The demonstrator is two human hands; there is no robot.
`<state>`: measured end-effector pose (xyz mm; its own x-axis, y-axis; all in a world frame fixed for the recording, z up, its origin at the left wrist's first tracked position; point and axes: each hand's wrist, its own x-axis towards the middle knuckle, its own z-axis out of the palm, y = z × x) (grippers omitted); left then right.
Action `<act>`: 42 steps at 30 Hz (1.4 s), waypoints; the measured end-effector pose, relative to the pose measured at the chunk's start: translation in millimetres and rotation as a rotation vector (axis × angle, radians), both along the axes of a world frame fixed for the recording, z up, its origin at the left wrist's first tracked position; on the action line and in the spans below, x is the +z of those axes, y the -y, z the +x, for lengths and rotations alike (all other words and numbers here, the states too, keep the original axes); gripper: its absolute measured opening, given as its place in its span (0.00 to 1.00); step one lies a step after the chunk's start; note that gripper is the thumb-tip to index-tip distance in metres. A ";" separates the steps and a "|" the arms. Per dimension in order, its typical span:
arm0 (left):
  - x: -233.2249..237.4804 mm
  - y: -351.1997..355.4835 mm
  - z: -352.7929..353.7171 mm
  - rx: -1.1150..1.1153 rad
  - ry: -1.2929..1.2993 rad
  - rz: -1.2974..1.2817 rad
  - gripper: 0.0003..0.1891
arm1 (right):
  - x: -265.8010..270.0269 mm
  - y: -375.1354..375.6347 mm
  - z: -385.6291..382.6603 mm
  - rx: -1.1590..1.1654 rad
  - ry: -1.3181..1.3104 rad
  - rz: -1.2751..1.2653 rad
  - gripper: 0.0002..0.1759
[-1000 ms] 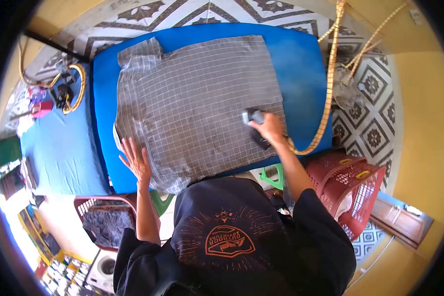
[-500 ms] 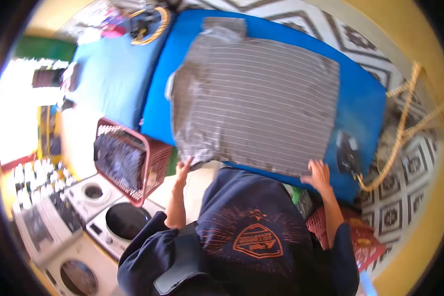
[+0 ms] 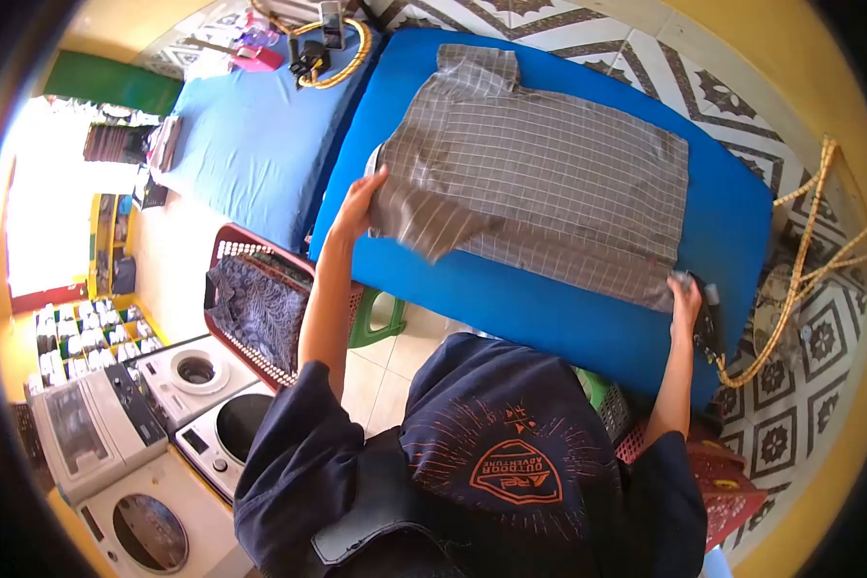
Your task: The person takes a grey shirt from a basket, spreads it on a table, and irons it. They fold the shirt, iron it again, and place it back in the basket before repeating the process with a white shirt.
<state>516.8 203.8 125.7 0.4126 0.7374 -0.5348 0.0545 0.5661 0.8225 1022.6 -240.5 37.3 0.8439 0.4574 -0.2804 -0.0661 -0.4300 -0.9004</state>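
Note:
A grey checked shirt [image 3: 559, 144] lies spread on the blue-covered table [image 3: 549, 299], a sleeve at the far end. My left hand [image 3: 359, 204] is closed on the shirt's left edge, holding it raised so that the near-left part hangs in a fold. At the near-right corner, my right hand [image 3: 684, 297] pinches the shirt's cloth. The shirt's near edge is folded back or lifted between the two hands. Just beyond my right hand rests a black iron-like object [image 3: 710, 323], partly hidden, with a yellow cord [image 3: 775, 332].
A red basket [image 3: 223, 328] with dark patterned clothes stands left, near a green stool [image 3: 380, 318]. Washing machines [image 3: 154, 525] fill the lower left. A second blue-covered table [image 3: 241, 144] holds a coiled yellow cord [image 3: 364, 53]. A red basket [image 3: 732, 482] is at lower right.
Both hands have moved forward and taken hold of the shirt. Its near edge, flat before, is now lifted and drawn away from my body.

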 end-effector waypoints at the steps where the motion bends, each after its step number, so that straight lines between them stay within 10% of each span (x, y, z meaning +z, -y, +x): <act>1: -3.8 -13.1 24.1 0.075 0.058 -0.012 0.22 | -12.5 -8.9 9.2 -0.062 0.078 -0.023 0.32; 5: -65.1 -52.7 36.9 0.159 0.075 0.182 0.25 | -4.7 -43.1 0.2 -0.126 0.027 -0.211 0.42; 7: -77.7 -39.8 10.7 -0.008 -0.818 0.737 0.24 | -40.0 -34.0 9.0 -0.165 0.139 -0.271 0.43; 9: -83.7 -5.1 -13.2 -0.055 -0.973 0.918 0.21 | -33.1 -32.7 -4.3 -0.163 0.211 -0.322 0.39; 21: -118.1 32.3 -69.1 -0.118 -0.967 1.074 0.16 | -41.6 -35.4 -51.1 -0.168 0.768 -0.383 0.22; 23: -103.7 21.7 -52.6 -0.002 -0.994 1.125 0.14 | 6.4 -77.0 -76.8 -0.106 1.184 -0.467 0.20; 26: -58.9 -16.2 10.6 -0.070 -0.703 1.195 0.11 | 12.4 -157.9 -109.5 0.065 0.283 0.115 0.12; 37: -114.4 -153.3 146.2 -0.627 -0.908 0.900 0.21 | -2.9 -384.7 -205.6 0.322 0.161 -0.472 0.31; 42: -59.9 -115.2 92.2 -0.349 -0.138 0.282 0.18 | 20.6 -349.5 -238.2 0.424 0.500 0.007 0.15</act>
